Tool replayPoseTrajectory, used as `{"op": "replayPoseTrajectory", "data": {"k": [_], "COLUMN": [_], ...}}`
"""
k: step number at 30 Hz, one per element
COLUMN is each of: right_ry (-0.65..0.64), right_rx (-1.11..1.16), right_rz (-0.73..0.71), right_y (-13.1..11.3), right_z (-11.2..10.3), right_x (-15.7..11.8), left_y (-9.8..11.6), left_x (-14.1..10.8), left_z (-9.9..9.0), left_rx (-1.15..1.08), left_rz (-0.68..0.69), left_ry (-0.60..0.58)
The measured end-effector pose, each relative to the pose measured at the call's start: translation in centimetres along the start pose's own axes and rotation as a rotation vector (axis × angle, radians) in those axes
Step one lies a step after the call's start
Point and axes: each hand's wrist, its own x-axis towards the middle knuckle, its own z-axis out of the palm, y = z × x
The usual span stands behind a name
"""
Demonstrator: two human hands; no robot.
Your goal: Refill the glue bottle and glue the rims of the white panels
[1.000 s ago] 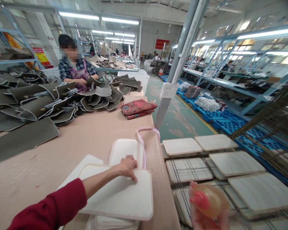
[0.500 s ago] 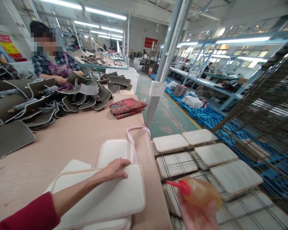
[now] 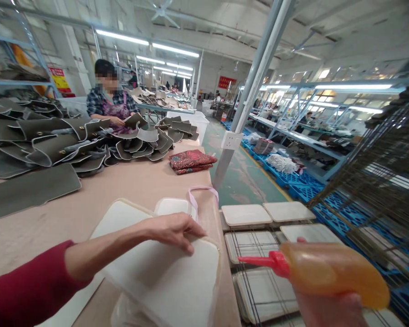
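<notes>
My left hand point(image 3: 177, 231) grips the far edge of a white rounded-corner panel point(image 3: 170, 277), thumb on its top face and fingers over the edge. The panel lies slanted above a stack of similar panels point(image 3: 129, 311) on the table. Another white panel point(image 3: 119, 218) shows beyond my forearm, and a smaller one point(image 3: 173, 206) rests near a pink strap point(image 3: 204, 190). On the right, my right hand point(image 3: 330, 304) is wrapped around a squeeze bottle point(image 3: 334, 268) of amber liquid. Its red nozzle points left, toward the panel. Part of that hand is hidden by the bottle.
White panels point(image 3: 247, 214) lie on wire racks point(image 3: 255, 281) right of the table edge. Folded patterned cloth point(image 3: 192, 161) sits at the far corner by a grey post point(image 3: 223, 168). Grey-green pieces point(image 3: 51, 145) are heaped at left, where a co-worker point(image 3: 111, 104) handles them.
The top panel has turned and shifted right under my left hand, uncovering the panels below. The bottle has moved right, nearer the camera, showing more side-on. My view has swung left and up.
</notes>
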Motion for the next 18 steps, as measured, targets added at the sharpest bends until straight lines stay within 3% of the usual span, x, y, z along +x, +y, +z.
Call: {"op": "replayPoseTrajectory", "data": {"k": [5,11,14,18], "right_ry": [-0.127,-0.148,-0.134,-0.124], "right_rx": [-0.109,-0.153,-0.115,-0.047], "right_rz": [-0.108,-0.221,-0.249,-0.178], "right_y": [-0.5,-0.6,-0.5,0.2], "right_z": [-1.2,-1.9,-2.7,-4.7], "right_x": [-0.5,-0.7,-0.1,0.4], "left_y": [2.3,4.0,4.4,3.7], "left_x": [-1.1,-2.3,-2.7,-2.7], "left_z": [0.3,0.7,0.8,0.8], "left_rx": [0.117,0.188,0.177,0.134], "left_rz": [0.022,0.0,0.016,0.032], "left_ry": [-0.028,-0.03,-0.033,-0.021]}}
